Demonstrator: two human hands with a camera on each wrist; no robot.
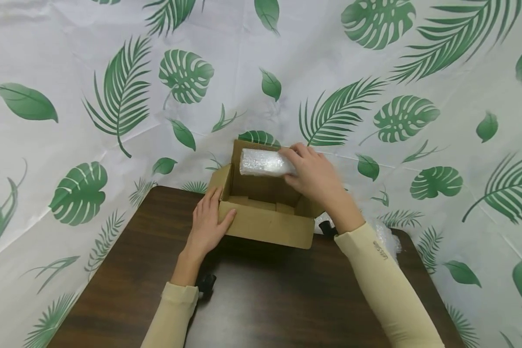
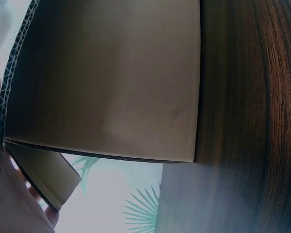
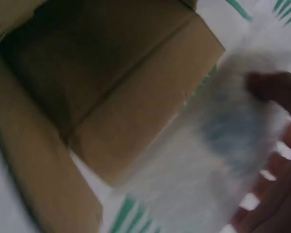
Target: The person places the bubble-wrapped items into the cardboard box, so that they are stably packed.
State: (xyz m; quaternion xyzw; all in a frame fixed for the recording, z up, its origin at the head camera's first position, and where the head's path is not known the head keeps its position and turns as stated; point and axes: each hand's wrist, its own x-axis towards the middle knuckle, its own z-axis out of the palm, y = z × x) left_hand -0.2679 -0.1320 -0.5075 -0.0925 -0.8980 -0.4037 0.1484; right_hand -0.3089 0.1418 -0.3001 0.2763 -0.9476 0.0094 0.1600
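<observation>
A white cloth (image 1: 239, 53) printed with green leaves is hanging behind and around everything. In front of it, a dark wooden table (image 1: 287, 299) is filling the lower part of the head view. A cardboard box (image 1: 265, 224) is sitting near the table's far edge, its top open and its flaps spreading outward, with part of its bare inside floor showing. Beyond the right forearm, crumpled clear wrapping (image 1: 387, 239) is lying at the table's right side, partly hidden by the sleeve.

The left hand (image 1: 209, 224) is steadying the box at its near left corner; its fingers are reaching along the outside of the side flap while the thumb is lying apart on the front flap, holding the cardboard between them. The right hand (image 1: 311, 171) is gripping a wrapped bundle (image 1: 263, 162) by one end, fingers bending over the top and the thumb pressing from below.

That bundle, in shiny clear plastic, is hovering over the box's mouth, not resting inside. In the blurred right wrist view, something bluish is showing through the plastic. As far as progress goes, the opening looks done, while the bundle is seemingly midway; the pictures are not settling whether it is entering or leaving.
</observation>
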